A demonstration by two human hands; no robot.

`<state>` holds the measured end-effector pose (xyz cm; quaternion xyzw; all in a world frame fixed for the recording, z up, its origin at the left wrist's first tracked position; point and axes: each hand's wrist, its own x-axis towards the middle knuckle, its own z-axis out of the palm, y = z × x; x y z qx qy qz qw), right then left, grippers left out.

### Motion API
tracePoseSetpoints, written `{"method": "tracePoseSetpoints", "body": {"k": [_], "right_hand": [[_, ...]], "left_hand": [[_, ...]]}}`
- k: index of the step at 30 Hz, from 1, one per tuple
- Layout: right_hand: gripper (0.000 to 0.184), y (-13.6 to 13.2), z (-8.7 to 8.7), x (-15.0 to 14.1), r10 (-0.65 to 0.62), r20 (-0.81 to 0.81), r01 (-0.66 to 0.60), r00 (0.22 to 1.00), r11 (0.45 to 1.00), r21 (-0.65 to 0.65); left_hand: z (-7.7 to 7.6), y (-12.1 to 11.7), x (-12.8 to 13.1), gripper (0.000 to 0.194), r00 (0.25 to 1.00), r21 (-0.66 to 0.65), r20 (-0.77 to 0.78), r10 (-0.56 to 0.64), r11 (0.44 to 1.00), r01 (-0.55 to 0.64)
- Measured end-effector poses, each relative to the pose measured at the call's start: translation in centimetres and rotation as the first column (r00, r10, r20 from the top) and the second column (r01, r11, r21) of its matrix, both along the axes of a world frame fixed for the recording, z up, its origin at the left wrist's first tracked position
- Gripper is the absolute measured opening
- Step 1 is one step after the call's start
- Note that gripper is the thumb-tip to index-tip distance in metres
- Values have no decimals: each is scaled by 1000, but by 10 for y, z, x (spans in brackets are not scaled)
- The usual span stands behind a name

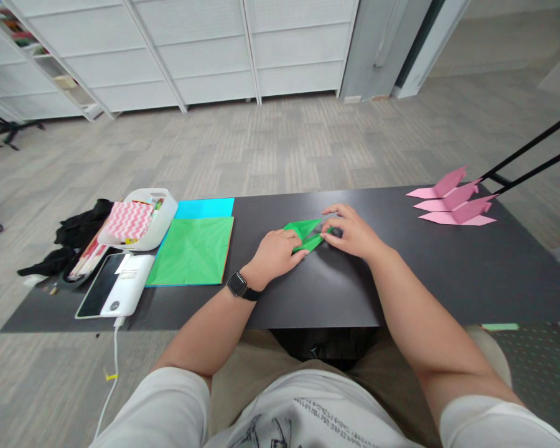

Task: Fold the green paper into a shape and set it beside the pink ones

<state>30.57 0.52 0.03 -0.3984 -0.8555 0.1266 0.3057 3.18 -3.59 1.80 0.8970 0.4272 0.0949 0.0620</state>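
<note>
On the dark desk [448,274], directly before the seated person, lies a folded piece of green origami paper [308,224], with both hands at it. Some of its folds stand a little apart, and a greyish inner face shows between them. The left hand [279,250], with a black smartwatch [237,284] at its wrist, rests over the left part of the folded piece, its fingers close together on the paper and its thumb along the near edge; I cannot tell whether it pinches or only presses. At the right end of the folded piece, the right hand [352,231] brings thumb and forefinger close to the edge, the other fingers spread and raised; whether the fingertips close on the paper is too small to tell.

Left of the folded piece, apart from it, is a stack of square green paper [191,252], with a blue sheet [205,208] sticking out on the far side. Farther left of the folded piece are a white basket [165,225] holding a pink-and-white zigzag-patterned item [129,221], a white power bank [129,283] with a cable [116,348], and black cloth [81,224]. Well to the right of the folded piece, three pink origami cranes [457,198] stand in a close row.
</note>
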Motion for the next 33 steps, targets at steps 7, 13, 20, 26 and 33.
{"method": "tracePoseSetpoints", "body": {"k": [7, 13, 20, 26, 33], "right_hand": [[9, 6, -8, 4, -39, 17, 40, 999, 997, -69], [10, 9, -16, 0, -79, 22, 81, 997, 994, -70], [11, 12, -25, -4, -124, 78, 130, 989, 988, -84], [11, 11, -27, -8, -179, 144, 191, 973, 979, -77], [10, 10, -29, -12, -209, 182, 223, 961, 973, -60]], "left_hand": [[-4, 0, 6, 29, 996, -1, 53, 77, 997, -78], [-6, 4, 6, 29, 990, 6, 58, 127, 992, -128], [-9, 8, 5, 35, 983, 11, 68, 169, 985, -170], [-12, 8, 7, 39, 981, 26, 71, 180, 983, -182], [-17, 11, 8, 36, 978, 16, 85, 188, 982, -190]]}}
